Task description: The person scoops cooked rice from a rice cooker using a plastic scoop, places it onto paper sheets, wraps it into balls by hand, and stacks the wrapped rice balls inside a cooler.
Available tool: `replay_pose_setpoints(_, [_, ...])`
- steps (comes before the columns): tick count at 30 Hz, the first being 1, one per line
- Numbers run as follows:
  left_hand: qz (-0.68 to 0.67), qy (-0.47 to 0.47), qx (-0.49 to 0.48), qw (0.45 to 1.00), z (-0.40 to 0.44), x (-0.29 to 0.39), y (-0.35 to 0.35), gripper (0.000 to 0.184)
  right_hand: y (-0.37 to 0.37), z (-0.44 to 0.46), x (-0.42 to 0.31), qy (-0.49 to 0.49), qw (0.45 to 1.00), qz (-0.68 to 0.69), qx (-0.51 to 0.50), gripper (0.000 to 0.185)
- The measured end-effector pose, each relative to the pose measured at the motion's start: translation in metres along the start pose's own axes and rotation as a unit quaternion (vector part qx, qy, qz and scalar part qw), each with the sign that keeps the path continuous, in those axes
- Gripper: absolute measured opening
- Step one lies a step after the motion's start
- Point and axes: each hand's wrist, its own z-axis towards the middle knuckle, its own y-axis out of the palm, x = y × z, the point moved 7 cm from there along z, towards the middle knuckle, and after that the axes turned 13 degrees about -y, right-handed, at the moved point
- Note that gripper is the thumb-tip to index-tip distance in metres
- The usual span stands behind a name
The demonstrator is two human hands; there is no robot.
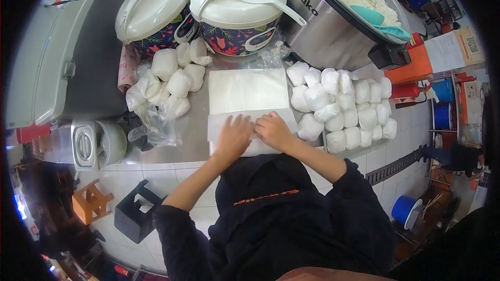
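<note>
A stack of white paper sheets (248, 91) lies on the metal table in front of me, with a separate paper sheet (221, 123) across its near part. My left hand (235, 134) rests on that sheet, fingers stretched out and slightly blurred. Close beside it, my right hand (274, 131) has its fingers curled at the sheet, apparently pinching paper; what lies under the fingertips is hidden. White wrapped bundles (317, 96) stand in rows to the right of the paper. More white bundles (178, 83) are heaped on the left, near crumpled clear plastic bags (161, 125).
Two lidded pots with floral sides (237, 36) stand at the back, a white rice paddle (265, 0) on one lid. A large Miyako cooker (325, 31) of rice with green scoops (372, 18) is at back right. A grey box (86, 57) borders the left.
</note>
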Motion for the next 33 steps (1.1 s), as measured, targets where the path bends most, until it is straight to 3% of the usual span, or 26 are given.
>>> replay_pose_setpoints(4, [-0.064, 0.028, 0.079, 0.994, -0.012, 0.000, 0.033, 0.034, 0.005, -0.019, -0.010, 0.004, 0.998, 0.001, 0.066, 0.012])
replay_pose_setpoints(8, [-0.051, 0.042, 0.110, 0.992, -0.017, 0.000, 0.040, 0.039, 0.003, -0.030, -0.010, 0.019, 0.993, 0.009, 0.112, 0.028])
replay_pose_setpoints(13, [-0.087, 0.014, 0.146, 0.985, -0.031, -0.017, 0.048, 0.040, 0.015, -0.049, 0.002, 0.017, 0.996, -0.019, 0.090, 0.046])
replay_pose_setpoints(17, [-0.087, 0.041, 0.167, 0.981, -0.036, -0.053, 0.043, 0.032, 0.028, -0.069, 0.030, 0.061, 0.996, 0.001, 0.060, 0.038])
replay_pose_setpoints(19, [-0.131, 0.003, 0.058, 0.990, -0.021, -0.064, 0.042, 0.027, 0.031, -0.069, 0.042, 0.080, 0.994, 0.073, 0.035, 0.035])
replay_pose_setpoints(23, [-0.151, -0.069, -0.132, 0.977, 0.010, -0.083, 0.052, 0.016, 0.038, -0.054, 0.068, 0.178, 0.958, 0.162, -0.154, 0.025])
replay_pose_setpoints(25, [-0.144, -0.067, -0.193, 0.968, 0.022, -0.105, 0.090, 0.024, 0.056, -0.051, 0.086, 0.234, 0.919, 0.205, -0.243, 0.021])
replay_pose_setpoints(28, [-0.031, -0.185, -0.379, 0.906, 0.049, -0.104, 0.086, 0.032, 0.065, -0.031, 0.103, 0.268, 0.881, 0.215, -0.324, 0.025])
replay_pose_setpoints(31, [0.072, -0.235, -0.309, 0.919, 0.072, -0.100, 0.077, 0.036, 0.062, -0.011, 0.111, 0.264, 0.920, 0.079, -0.278, 0.028])
replay_pose_setpoints(33, [0.069, -0.169, -0.157, 0.971, 0.079, -0.086, 0.058, 0.035, 0.047, 0.000, 0.107, 0.230, 0.951, 0.021, -0.207, 0.031])
